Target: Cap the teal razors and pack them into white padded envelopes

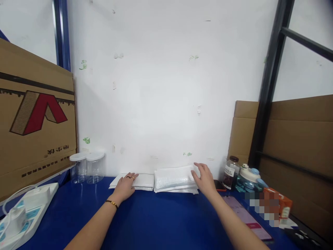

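My left hand (126, 186) lies with its fingers stretched over a flat white folded stack (144, 181) near the wall, and rings and a bracelet show on it. Just right of that stack is a small pile of white bubble mailers (174, 177), the top one shiny and bumpy. At the pile's right end is my right hand (204, 177), thumb and fingers apart. It is close to the mailers' edge; whether it touches them I cannot tell. Neither hand grips anything.
Two clear lidded jars (95, 168) and a power strip (31, 215) stand left, by a large carton (39, 114). On the right are a phone (220, 185), a dark-lidded bottle (229, 173), a teal water bottle (248, 180), an orange box (284, 205) and a pinkish tablet-like slab (246, 215).
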A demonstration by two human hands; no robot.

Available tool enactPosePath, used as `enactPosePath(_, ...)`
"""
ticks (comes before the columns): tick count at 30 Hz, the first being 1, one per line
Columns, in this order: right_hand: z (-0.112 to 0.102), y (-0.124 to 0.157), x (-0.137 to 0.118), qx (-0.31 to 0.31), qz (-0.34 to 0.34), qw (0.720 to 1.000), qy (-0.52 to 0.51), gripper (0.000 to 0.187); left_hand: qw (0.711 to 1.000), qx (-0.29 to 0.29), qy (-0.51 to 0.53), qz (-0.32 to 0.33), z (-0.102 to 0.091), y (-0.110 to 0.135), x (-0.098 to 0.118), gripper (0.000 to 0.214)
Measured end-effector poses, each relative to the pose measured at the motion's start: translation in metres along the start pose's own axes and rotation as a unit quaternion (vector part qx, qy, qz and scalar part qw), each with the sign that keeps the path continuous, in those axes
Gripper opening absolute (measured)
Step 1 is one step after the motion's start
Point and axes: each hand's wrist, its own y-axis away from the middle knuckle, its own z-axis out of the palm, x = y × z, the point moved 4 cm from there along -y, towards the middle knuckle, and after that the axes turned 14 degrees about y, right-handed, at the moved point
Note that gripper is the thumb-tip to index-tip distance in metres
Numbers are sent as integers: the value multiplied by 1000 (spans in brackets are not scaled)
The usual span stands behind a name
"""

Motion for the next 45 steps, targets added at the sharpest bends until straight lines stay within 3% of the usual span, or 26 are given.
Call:
enactPosePath(2,-8,14,-20,-19,-131,991,28,55,999,-44,-28,16,1,-5,-5,54)
enactPosePath(4,-3,26,-41,-82,-270,957,63,70,998,-49,-40,31,0,-6,-6,45)
enactPosePath(7,14,36,-60,-157,-345,920,103,76,998,6,-51,20,-10,0,-3,45)
enactPosePath(9,23,37,-67,-173,-339,919,101,77,998,48,-50,-7,-21,6,-1,47)
enactPosePath(13,29,38,-71,-169,-275,944,73,75,989,115,-67,-71,-50,20,7,46)
enactPosePath(16,29,39,-70,-207,-258,942,64,46,985,134,-83,-73,-70,33,19,44)
enactPosePath(19,24,33,-64,-280,-270,921,32,29,991,101,-66,-51,-76,54,28,41)
enactPosePath(22,10,10,-55,-330,-264,906,-11,27,999,31,-14,-15,-65,84,31,36)
enactPosePath(26,-5,-41,-49,-324,-252,911,-39,23,996,-13,64,61,-34,121,39,31)
enactPosePath(28,-1,-58,-51,-329,-235,914,-41,31,992,-40,89,79,-19,130,45,30)
enactPosePath(30,6,-64,-52,-277,-203,939,3,50,990,-73,103,67,-7,133,48,28)
enactPosePath(33,16,-48,-54,-136,-188,970,73,55,989,-100,109,21,0,132,45,55)
enactPosePath(35,24,-25,-56,-96,-231,965,75,49,989,-104,107,-9,0,130,39,75)
enactPosePath(37,36,-4,-55,-127,-271,951,77,56,988,-109,102,-28,0,129,34,88)
enactPosePath(39,48,8,-51,-174,-268,944,77,68,989,-114,90,-34,2,127,30,96)
enactPosePath(45,66,0,-51,-234,-198,950,61,67,991,-120,48,-20,6,117,33,101)
